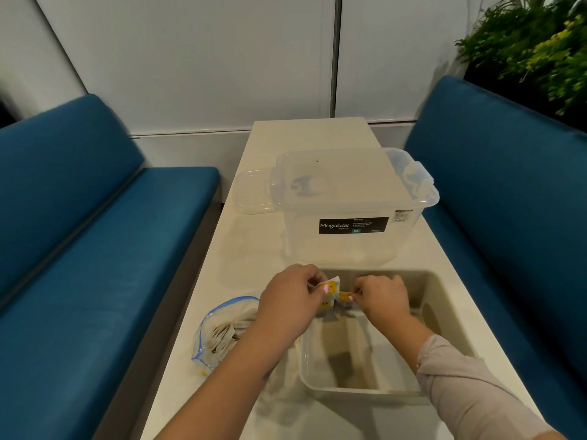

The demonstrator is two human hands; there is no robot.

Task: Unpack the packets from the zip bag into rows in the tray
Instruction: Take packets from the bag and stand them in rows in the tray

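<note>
Both hands are pinching packets [330,289] over the tray's [444,319] far-left corner, left hand [290,298] and right hand [382,298] alike, zip bag [219,331] just left, so I'd peel one off and lay it flat against the far wall.

Both forearms reach forward from the bottom edge and converge toward the middle. The left arm is bare, running diagonally up and to the right; the left hand [290,296] is seen from the back, knuckles up, fingers curled inward with thumb and fingertips pinched together at its right side. The right arm wears a pale sleeve pushed up to mid-forearm, the wrist bare; the right hand [382,296] is also back-up, fingers curled, its fingertips pinched at its left side. The two hands sit close, level, fingertips facing each other, not touching
</note>
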